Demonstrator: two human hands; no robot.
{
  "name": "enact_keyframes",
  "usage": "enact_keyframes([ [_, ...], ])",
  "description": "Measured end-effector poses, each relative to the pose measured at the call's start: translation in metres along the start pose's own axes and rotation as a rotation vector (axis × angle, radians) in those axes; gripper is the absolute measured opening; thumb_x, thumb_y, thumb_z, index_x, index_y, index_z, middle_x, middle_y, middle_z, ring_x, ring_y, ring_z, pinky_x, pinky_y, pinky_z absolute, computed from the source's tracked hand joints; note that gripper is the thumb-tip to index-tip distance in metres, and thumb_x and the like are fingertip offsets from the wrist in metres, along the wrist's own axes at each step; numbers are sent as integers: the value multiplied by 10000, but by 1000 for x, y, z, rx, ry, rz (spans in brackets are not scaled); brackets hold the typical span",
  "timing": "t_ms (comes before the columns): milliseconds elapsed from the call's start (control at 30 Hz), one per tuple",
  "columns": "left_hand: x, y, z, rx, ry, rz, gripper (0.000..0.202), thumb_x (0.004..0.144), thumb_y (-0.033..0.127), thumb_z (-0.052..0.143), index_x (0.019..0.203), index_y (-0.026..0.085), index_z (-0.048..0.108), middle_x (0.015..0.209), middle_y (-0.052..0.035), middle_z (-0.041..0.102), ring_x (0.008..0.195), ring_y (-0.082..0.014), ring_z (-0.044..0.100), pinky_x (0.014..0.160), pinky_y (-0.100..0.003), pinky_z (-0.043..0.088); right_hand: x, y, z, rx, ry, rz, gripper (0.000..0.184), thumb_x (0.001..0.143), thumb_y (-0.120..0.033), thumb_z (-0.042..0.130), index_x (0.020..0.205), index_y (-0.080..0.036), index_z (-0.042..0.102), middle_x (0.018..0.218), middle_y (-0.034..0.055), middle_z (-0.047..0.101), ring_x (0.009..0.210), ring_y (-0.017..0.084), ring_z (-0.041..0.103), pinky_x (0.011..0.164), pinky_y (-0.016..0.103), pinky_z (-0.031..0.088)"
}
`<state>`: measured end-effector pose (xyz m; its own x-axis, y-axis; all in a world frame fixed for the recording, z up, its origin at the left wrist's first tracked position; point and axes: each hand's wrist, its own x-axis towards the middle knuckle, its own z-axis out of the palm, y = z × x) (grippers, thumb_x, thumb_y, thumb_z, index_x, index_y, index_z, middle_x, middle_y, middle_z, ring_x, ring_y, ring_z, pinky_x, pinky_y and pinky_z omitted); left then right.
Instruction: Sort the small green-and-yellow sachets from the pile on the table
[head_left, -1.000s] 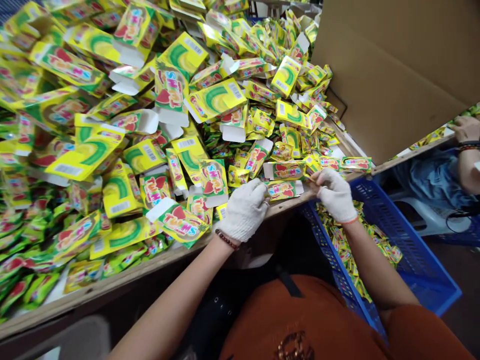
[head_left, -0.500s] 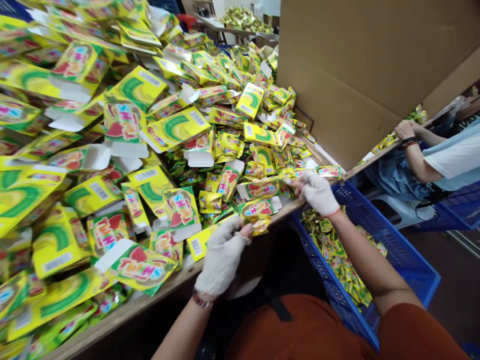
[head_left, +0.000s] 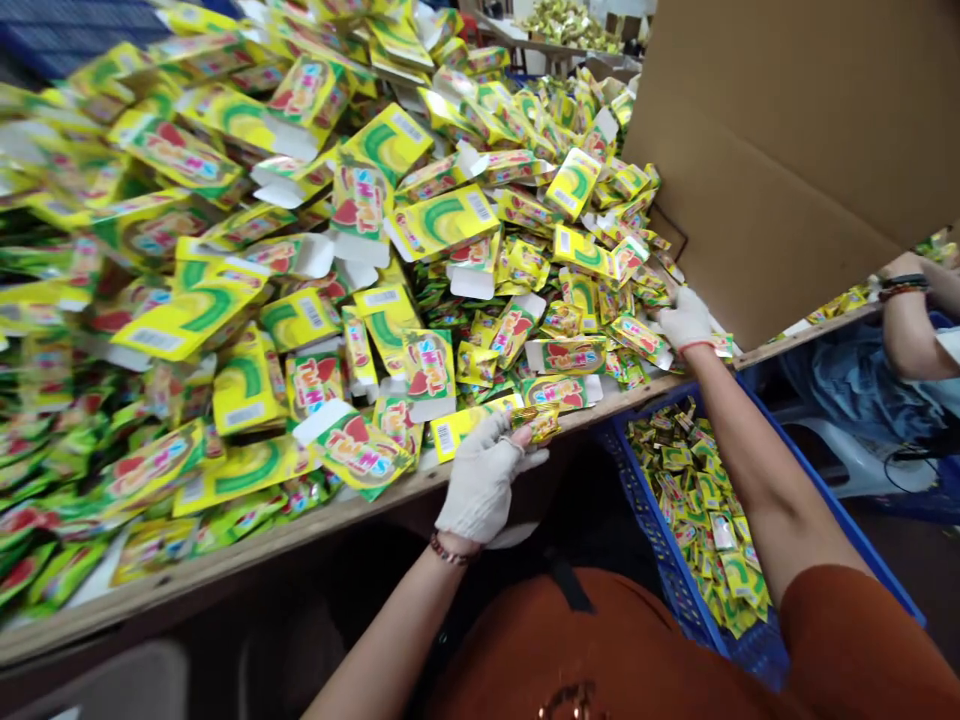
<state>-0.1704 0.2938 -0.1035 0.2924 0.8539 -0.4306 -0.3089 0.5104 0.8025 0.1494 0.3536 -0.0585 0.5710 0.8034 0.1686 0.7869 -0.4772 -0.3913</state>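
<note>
My left hand (head_left: 480, 480), in a white knit glove with bare fingertips, is closed on a small shiny yellow candy packet (head_left: 541, 422) just above the table's wooden front edge. Further right, my right hand (head_left: 686, 318), gloved the same way, reaches into the far right end of the heap with its fingers stretched out. Its fingertips are among small yellow packets beside the cardboard, and I see nothing held in them. Yellow and green printed boxes (head_left: 442, 220), several with open white flaps, and small packets (head_left: 476, 364) cover the table in front of both hands.
A tall cardboard sheet (head_left: 780, 150) stands at the right end of the heap. Below my right arm is a blue plastic crate (head_left: 832, 520) with small yellow packets inside. Another person's arm (head_left: 911, 315) is at the far right. The table's wooden edge (head_left: 375, 510) runs across.
My right hand has moved away from the table edge, forward into the heap by the cardboard. My left hand keeps its packet. The view has swung to the left.
</note>
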Motion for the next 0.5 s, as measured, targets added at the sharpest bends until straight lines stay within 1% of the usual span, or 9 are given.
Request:
enact_keyframes([
  [33, 1, -1, -2, 8, 12, 3, 440, 626, 366, 852, 952, 155, 644, 1013, -44, 668, 891, -181, 674, 671, -298, 632, -9, 1, -6, 81, 16, -1, 156, 884, -289, 636, 923, -138, 626, 925, 102, 678, 801, 174, 601, 694, 319, 495],
  [67, 1, -2, -4, 19, 19, 8, 423, 636, 382, 844, 933, 150, 650, 1005, -47, 665, 890, -183, 671, 670, -300, 632, -21, 2, -12, 276, 46, -1, 103, 845, -250, 652, 850, -157, 608, 866, 107, 680, 769, 170, 588, 663, 309, 468],
  [100, 3, -3, -5, 28, 23, 13, 415, 646, 395, 836, 925, 146, 656, 999, -49, 664, 890, -185, 669, 671, -302, 631, -37, 1, -17, 537, 21, 13, 86, 802, -217, 664, 817, -174, 590, 838, 112, 679, 750, 169, 588, 636, 304, 453],
  [167, 5, -9, -3, 28, 6, 14, 421, 652, 409, 831, 931, 143, 664, 993, -53, 668, 889, -189, 669, 687, -314, 631, -78, -4, -20, 664, -115, -12, 148, 785, -290, 652, 868, -191, 582, 798, 92, 680, 679, 172, 613, 565, 291, 462],
  [267, 6, -18, 3, -21, -47, -19, 426, 649, 417, 839, 922, 142, 663, 972, -56, 685, 870, -196, 679, 718, -333, 624, -142, -24, -2, 934, -533, -3, 296, 754, -390, 690, 961, -214, 572, 837, 49, 685, 660, 174, 632, 538, 284, 496],
  [300, 5, -21, 5, -44, -69, -28, 420, 655, 423, 838, 915, 143, 663, 959, -57, 692, 861, -197, 681, 733, -338, 618, -158, -32, 7, 953, -594, -7, 277, 747, -369, 694, 946, -219, 573, 798, 17, 662, 624, 150, 599, 533, 268, 485],
  [367, 2, -24, 6, -84, -100, -27, 407, 694, 457, 811, 919, 149, 669, 940, -59, 704, 848, -194, 680, 761, -343, 602, -180, -45, 26, 936, -613, -9, 222, 752, -329, 686, 908, -224, 567, 690, -35, 592, 564, 120, 528, 523, 245, 451],
  [433, -2, -23, 3, -51, -110, 5, 402, 732, 474, 784, 954, 153, 685, 937, -60, 713, 844, -183, 672, 781, -324, 581, -189, -54, 39, 922, -591, -3, 189, 761, -304, 671, 885, -229, 550, 634, -60, 542, 535, 112, 482, 519, 238, 428],
  [500, -6, -18, -2, 75, -109, 54, 402, 732, 446, 794, 991, 153, 701, 929, -54, 718, 852, -174, 662, 796, -293, 558, -192, -58, 45, 924, -577, -17, 182, 773, -294, 662, 890, -233, 537, 637, -61, 541, 539, 115, 480, 534, 243, 432],
])
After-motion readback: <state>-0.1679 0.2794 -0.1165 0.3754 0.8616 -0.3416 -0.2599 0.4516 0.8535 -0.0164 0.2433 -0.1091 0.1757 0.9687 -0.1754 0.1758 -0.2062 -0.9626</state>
